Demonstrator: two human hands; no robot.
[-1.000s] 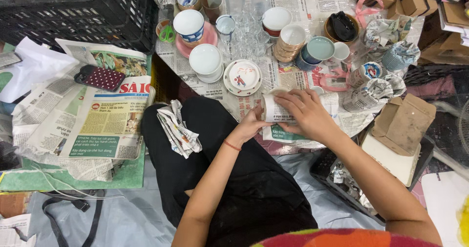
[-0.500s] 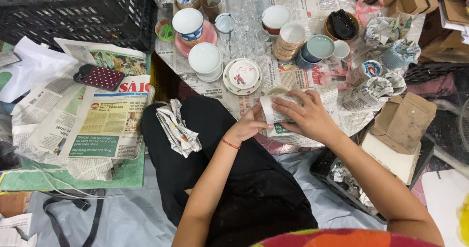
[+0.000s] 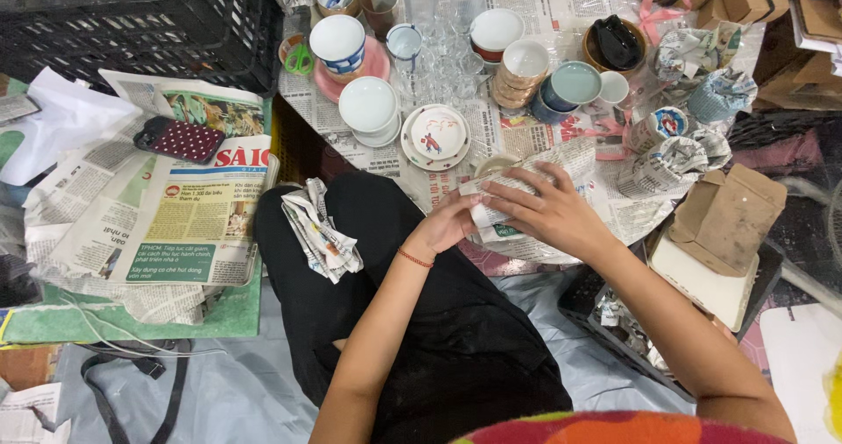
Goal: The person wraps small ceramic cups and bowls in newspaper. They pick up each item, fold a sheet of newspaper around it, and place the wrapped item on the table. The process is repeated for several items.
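Both hands are closed around a small cup (image 3: 496, 165) that is partly rolled in a sheet of newspaper (image 3: 544, 168). My left hand (image 3: 449, 223) grips the near end of the bundle, a red string on its wrist. My right hand (image 3: 542, 212) lies over the top with fingers spread along the paper. Only the cup's pale rim shows above the wrap. The bundle rests over a low table (image 3: 351, 124) covered in newsprint, just past my black-trousered knees.
Bowls, cups, saucers and clear glasses crowd the table behind, with a painted saucer (image 3: 435, 135) closest. Wrapped bundles (image 3: 680, 150) sit to the right, near brown boxes (image 3: 724, 216). A black crate (image 3: 149, 23), loose newspapers (image 3: 189, 220), a dotted pouch (image 3: 179, 139) and crumpled paper (image 3: 320, 233) lie left.
The wrapped cup has turned between my hands and more paper covers it; my right hand's fingers have spread further along the bundle. The view has shifted slightly.
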